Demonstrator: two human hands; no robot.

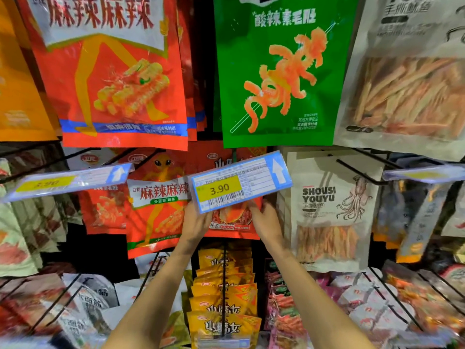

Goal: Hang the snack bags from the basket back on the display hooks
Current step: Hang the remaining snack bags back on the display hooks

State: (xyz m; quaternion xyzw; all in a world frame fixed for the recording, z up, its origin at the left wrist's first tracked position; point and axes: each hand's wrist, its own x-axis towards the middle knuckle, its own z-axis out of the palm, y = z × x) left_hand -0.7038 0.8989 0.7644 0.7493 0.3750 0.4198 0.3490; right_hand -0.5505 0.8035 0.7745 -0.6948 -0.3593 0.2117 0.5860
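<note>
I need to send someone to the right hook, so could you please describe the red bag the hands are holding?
Find the big green bag in the top row. Directly below it hangs a price tag reading 3.90. Behind that tag is the red bag, gripped by the left hand and right hand; unlike its neighbours, the tag covers its middle.
</note>
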